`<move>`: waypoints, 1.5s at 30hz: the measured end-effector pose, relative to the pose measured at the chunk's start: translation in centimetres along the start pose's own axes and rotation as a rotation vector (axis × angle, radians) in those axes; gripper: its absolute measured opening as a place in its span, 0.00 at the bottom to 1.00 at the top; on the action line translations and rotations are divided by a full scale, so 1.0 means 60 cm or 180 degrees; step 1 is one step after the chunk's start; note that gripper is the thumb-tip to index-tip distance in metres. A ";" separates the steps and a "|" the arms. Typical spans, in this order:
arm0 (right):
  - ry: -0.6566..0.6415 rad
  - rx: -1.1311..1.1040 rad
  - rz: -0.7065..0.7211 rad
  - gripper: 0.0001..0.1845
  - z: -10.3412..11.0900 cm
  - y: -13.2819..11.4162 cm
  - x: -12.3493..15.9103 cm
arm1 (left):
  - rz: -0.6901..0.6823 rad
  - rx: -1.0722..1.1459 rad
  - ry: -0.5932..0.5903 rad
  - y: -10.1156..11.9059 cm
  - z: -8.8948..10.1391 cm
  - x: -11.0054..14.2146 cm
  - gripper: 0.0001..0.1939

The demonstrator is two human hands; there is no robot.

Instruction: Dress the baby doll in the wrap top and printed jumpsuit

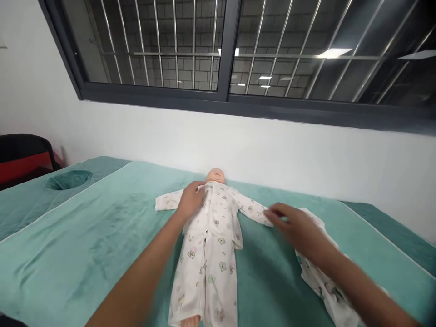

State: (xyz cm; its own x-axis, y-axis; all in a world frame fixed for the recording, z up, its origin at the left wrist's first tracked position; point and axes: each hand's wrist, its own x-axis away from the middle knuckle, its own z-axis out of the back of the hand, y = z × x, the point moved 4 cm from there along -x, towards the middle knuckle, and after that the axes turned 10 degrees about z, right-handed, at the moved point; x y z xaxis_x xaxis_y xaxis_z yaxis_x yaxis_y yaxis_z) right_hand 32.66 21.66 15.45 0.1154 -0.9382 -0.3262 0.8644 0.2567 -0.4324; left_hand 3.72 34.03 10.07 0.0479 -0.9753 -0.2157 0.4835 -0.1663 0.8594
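A baby doll (pixel 215 175) lies on its back, head toward the wall, in a white printed shirt (pixel 218 211) and white printed trousers (pixel 220 272). Both sleeves are spread outward, and one bare foot (pixel 190 321) shows at a trouser hem. My left hand (pixel 193 198) is over the shirt's left shoulder area, close to the collar; its fingertips are blurred and partly hidden. At the end of the right-side sleeve (pixel 254 211), my right hand (pixel 293 225) has thumb and fingers bent together at the cuff, slightly blurred. Under my right forearm lies a crumpled white printed cloth (pixel 315 277).
A green padded bed (pixel 102 236) with white piping carries everything, and a round hole (pixel 69 180) opens at its left. Behind stands a white wall (pixel 163 136) below a barred window (pixel 225 54). A black and red chair (pixel 25 156) is at far left.
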 end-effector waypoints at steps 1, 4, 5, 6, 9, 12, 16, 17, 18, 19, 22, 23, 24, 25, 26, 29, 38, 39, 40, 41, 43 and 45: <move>-0.0063 -0.0244 0.0073 0.16 -0.043 -0.031 -0.037 | -0.0001 0.0019 -0.0022 0.004 -0.017 -0.019 0.16; 0.0186 -0.0748 0.0240 0.12 -0.162 -0.082 -0.151 | -0.0119 -0.0020 -0.0051 -0.004 -0.055 -0.065 0.17; 0.0351 -0.0815 0.0192 0.11 -0.193 -0.082 -0.183 | -0.0178 -0.0018 -0.0084 -0.011 -0.064 -0.075 0.18; 0.0437 -0.0871 0.0118 0.09 -0.219 -0.078 -0.210 | -0.0248 -0.0018 -0.0126 -0.018 -0.071 -0.083 0.18; 0.0465 -0.0925 -0.0124 0.08 -0.267 -0.055 -0.255 | -0.0326 -0.0051 -0.0237 -0.038 -0.082 -0.091 0.19; 0.0428 -0.0867 -0.0172 0.09 -0.280 -0.047 -0.260 | -0.0191 -0.0011 -0.0302 -0.050 -0.083 -0.092 0.19; 0.0453 -0.0698 -0.0241 0.11 -0.276 -0.062 -0.253 | -0.0114 0.0140 -0.0394 -0.049 -0.081 -0.094 0.18; 0.0443 -0.0618 -0.0298 0.12 -0.274 -0.066 -0.253 | -0.0099 0.0169 -0.0409 -0.049 -0.080 -0.094 0.18; 0.0415 -0.0507 -0.0334 0.14 -0.274 -0.071 -0.253 | -0.0077 0.0198 -0.0414 -0.049 -0.080 -0.095 0.18; 0.0365 -0.0370 -0.0322 0.14 -0.273 -0.075 -0.255 | -0.0058 0.0223 -0.0415 -0.049 -0.080 -0.095 0.18; 0.0190 0.0009 -0.0133 0.12 -0.274 -0.083 -0.260 | -0.0044 0.0232 -0.0439 -0.051 -0.081 -0.095 0.18; 0.0178 0.0039 -0.0079 0.11 -0.275 -0.083 -0.261 | -0.0053 0.0209 -0.0456 -0.051 -0.081 -0.095 0.18; 0.0195 0.0006 -0.0048 0.11 -0.275 -0.080 -0.262 | -0.0063 0.0188 -0.0470 -0.051 -0.081 -0.094 0.18; 0.0231 -0.0088 -0.0038 0.12 -0.275 -0.076 -0.263 | -0.0069 0.0169 -0.0482 -0.051 -0.082 -0.094 0.18; 0.0282 -0.0231 -0.0043 0.12 -0.276 -0.071 -0.264 | -0.0075 0.0148 -0.0496 -0.051 -0.082 -0.094 0.19; 0.0466 -0.0763 -0.0154 0.13 -0.277 -0.052 -0.265 | -0.0107 0.0072 -0.0541 -0.050 -0.083 -0.093 0.20; 0.1149 -0.1462 -0.0573 0.11 -0.279 -0.044 -0.230 | -0.0328 0.0185 -0.0468 -0.042 -0.071 -0.062 0.19; 0.1188 -0.1433 -0.0595 0.11 -0.278 -0.047 -0.222 | -0.0333 0.0222 -0.0454 -0.041 -0.068 -0.054 0.18; 0.1215 -0.1383 -0.0629 0.11 -0.277 -0.050 -0.213 | -0.0332 0.0236 -0.0464 -0.040 -0.065 -0.048 0.16; 0.1228 -0.1331 -0.0677 0.10 -0.276 -0.052 -0.204 | -0.0327 0.0228 -0.0489 -0.040 -0.063 -0.041 0.15; 0.1238 -0.1277 -0.0756 0.10 -0.274 -0.057 -0.186 | -0.0321 0.0178 -0.0554 -0.039 -0.060 -0.033 0.13; 0.1186 -0.1251 -0.0688 0.11 -0.272 -0.065 -0.172 | -0.0318 0.0163 -0.0597 -0.039 -0.059 -0.029 0.13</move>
State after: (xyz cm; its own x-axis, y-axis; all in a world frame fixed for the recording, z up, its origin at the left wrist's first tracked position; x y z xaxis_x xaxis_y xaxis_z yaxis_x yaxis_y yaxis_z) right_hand 20.08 34.12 6.79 -0.2848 -0.8522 -0.4389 0.5946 0.2021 -0.7782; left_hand 5.58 36.64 6.83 -0.1638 -0.9628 -0.2149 0.4325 -0.2659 0.8615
